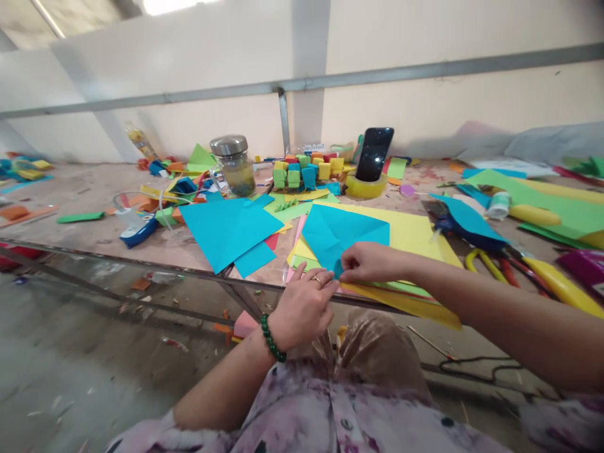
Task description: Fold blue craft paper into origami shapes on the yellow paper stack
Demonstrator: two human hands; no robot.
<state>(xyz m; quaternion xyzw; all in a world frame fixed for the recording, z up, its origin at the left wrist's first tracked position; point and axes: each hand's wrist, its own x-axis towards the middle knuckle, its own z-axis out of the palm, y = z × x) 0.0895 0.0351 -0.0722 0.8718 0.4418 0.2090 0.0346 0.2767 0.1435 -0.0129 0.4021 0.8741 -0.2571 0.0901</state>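
Observation:
A blue paper sheet point(346, 229) with crease lines lies on a stack of coloured paper near the table's front edge. My right hand point(370, 261) is closed, its curled fingers on the near corner of that sheet. My left hand point(306, 305), with a ring and a green bead bracelet, rests at the stack's front edge, fingers spread and close to the same corner. Beneath the blue sheet is yellow paper point(410, 236). Left of the stack lie a larger blue sheet point(229, 229) and a smaller blue piece point(255, 258). My fingers partly hide the corner.
Behind the paper stand a lidded glass jar point(233, 167), several small coloured paper blocks point(306, 173), and a phone point(375, 154) propped on a yellow tape roll point(365, 187). A blue glue gun point(138, 233) lies left. Yellow-handled tools point(561, 283) and green paper point(528, 201) are right.

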